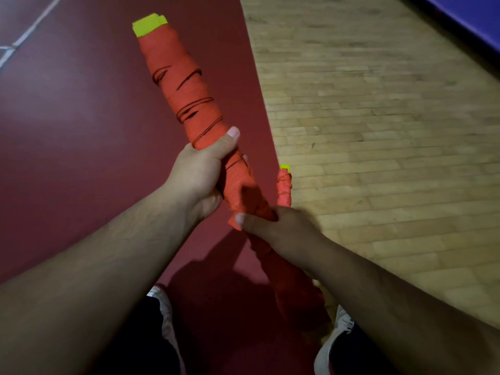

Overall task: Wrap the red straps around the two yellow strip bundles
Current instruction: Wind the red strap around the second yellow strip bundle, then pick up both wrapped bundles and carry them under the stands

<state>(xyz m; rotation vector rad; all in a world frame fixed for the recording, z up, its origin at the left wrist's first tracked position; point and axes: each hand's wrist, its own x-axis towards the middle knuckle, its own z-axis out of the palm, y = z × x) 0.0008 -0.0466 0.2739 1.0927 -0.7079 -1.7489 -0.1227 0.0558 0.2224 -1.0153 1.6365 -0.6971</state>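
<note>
Head view, looking down my arms: my left hand (200, 180) is closed around the middle of the long bundle (149, 24), thumb laid up along it. Only its yellow tip still shows past the red strap (186, 104) wound down its length. My right hand (273, 226) grips lower down, thumb pinning a fold of strap against the roll. Below that hand more red runs under my forearm; I cannot tell whether it is wound or loose.

The roll looks light and soft, cloth over flexible strips, so I judge it will sag if held by 1 end. The weave should give good grip, but the turns look ready to slacken if the pinned fold slips. Mid-length and right at the strap's working end are the places to hold.

Bundle 2 (284, 189) lies on the floor just beyond my right hand, wrapped in red with a small yellow tip.

Under me is a dark red floor (81, 104) with a white line (29, 31), meeting pale wooden flooring (378, 117). A blue surface (473, 17) sits at the far corner.
</note>
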